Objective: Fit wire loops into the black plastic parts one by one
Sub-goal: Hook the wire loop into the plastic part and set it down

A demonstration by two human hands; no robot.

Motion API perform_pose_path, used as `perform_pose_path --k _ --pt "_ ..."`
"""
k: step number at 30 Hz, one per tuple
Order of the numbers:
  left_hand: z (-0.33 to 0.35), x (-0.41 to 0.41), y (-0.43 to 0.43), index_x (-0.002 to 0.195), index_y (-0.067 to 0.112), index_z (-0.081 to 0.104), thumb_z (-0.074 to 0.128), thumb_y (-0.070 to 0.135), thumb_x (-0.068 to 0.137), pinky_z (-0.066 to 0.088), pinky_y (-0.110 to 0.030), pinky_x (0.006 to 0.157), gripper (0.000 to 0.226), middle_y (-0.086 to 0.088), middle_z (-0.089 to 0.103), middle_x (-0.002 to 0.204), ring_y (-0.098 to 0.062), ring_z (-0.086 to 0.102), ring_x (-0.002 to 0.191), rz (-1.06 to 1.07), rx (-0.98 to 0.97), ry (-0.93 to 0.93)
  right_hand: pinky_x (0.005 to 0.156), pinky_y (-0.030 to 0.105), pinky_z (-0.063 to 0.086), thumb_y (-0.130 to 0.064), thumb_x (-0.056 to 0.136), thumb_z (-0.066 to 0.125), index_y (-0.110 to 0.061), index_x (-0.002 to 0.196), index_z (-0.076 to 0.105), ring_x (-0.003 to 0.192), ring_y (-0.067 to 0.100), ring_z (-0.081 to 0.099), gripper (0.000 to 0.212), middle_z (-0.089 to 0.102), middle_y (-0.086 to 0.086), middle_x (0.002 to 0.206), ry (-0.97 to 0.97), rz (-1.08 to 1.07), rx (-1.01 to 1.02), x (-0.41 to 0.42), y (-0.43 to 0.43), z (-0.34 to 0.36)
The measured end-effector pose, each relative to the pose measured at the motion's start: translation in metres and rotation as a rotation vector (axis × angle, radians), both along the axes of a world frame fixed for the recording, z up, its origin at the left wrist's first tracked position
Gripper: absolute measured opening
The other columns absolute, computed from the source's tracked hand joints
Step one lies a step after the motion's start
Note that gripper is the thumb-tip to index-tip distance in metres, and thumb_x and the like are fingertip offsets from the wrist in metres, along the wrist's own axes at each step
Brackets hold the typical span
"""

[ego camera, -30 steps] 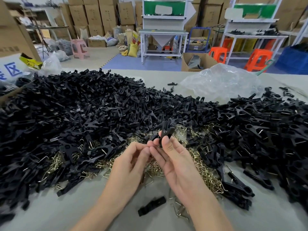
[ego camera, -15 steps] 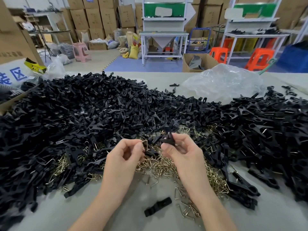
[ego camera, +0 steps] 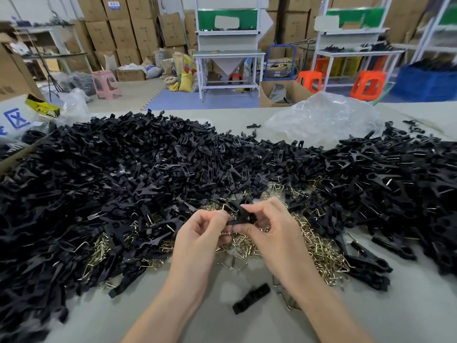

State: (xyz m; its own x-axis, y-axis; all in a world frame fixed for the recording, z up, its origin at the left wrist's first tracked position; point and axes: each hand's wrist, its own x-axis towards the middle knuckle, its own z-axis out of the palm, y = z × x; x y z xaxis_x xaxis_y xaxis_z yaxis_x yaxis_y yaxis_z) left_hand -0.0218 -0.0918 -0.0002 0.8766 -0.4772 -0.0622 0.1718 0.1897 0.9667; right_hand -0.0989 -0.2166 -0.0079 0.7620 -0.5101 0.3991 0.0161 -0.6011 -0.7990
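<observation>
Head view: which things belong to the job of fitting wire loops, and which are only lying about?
Belong to the job: left hand, right hand, held black part pinched between them, wire loops, heap of black parts.
Only lying about: clear plastic bag, orange stools, pink stool, cardboard boxes.

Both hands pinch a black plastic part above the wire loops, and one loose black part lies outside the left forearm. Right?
No. The head view shows the loose black part between the forearms, not outside the left one. The left hand and right hand do pinch a black plastic part above the wire loops.
</observation>
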Motion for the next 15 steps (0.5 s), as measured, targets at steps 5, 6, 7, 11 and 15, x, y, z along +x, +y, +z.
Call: perform_pose_path --k 5,6,7,11,15 --pt "0.002 -0.002 0.002 0.071 0.025 0.066 0.068 0.023 0.089 0.051 -0.054 0.072 0.019 -0.006 0.065 0.078 -0.015 0.062 0.068 0.036 0.039 -0.06 0.083 0.012 0.046 -0.041 0.078 0.074 -0.027 0.111 0.069 0.093 0.002 0.057 0.037 0.055 -0.017 0.1 0.009 -0.009 -0.075 -0.001 -0.001 -0.002" --pt "0.003 -0.003 0.003 0.072 0.025 0.066 0.068 0.023 0.089 0.052 -0.061 0.075 0.017 -0.006 0.065 0.078 -0.016 0.063 0.068 0.04 0.043 -0.058 0.084 0.013 0.046 -0.042 0.078 0.073 -0.028 0.111 0.068 0.094 0.002 0.057 0.036 0.055 -0.018 0.101 0.007 -0.005 -0.076 -0.001 0.0 -0.002" --pt "0.004 -0.004 0.004 0.073 0.024 0.065 0.068 0.023 0.089 0.052 -0.066 0.078 0.017 -0.006 0.065 0.079 -0.016 0.064 0.069 0.039 0.045 -0.057 0.084 0.012 0.046 -0.044 0.078 0.071 -0.029 0.111 0.068 0.095 0.002 0.057 0.037 0.054 -0.02 0.101 0.004 -0.002 -0.077 -0.002 0.001 -0.001" --pt "0.003 -0.004 0.005 0.069 0.027 0.067 0.068 0.019 0.091 0.055 -0.061 0.075 0.023 -0.007 0.069 0.081 -0.018 0.068 0.071 0.042 0.065 -0.058 0.084 0.008 0.044 -0.033 0.082 0.076 -0.023 0.113 0.069 0.098 -0.006 0.054 0.034 0.051 -0.022 0.101 0.009 -0.008 -0.138 -0.003 0.002 -0.001" --pt "-0.001 0.005 0.006 0.063 0.027 0.065 0.067 0.016 0.091 0.052 -0.028 0.053 0.03 -0.005 0.068 0.078 -0.019 0.067 0.069 -0.083 0.038 0.012 0.082 0.005 0.041 -0.022 0.083 0.08 -0.018 0.113 0.069 0.095 -0.013 0.05 0.032 0.05 -0.021 0.098 0.004 -0.023 -0.192 -0.002 0.002 -0.003"
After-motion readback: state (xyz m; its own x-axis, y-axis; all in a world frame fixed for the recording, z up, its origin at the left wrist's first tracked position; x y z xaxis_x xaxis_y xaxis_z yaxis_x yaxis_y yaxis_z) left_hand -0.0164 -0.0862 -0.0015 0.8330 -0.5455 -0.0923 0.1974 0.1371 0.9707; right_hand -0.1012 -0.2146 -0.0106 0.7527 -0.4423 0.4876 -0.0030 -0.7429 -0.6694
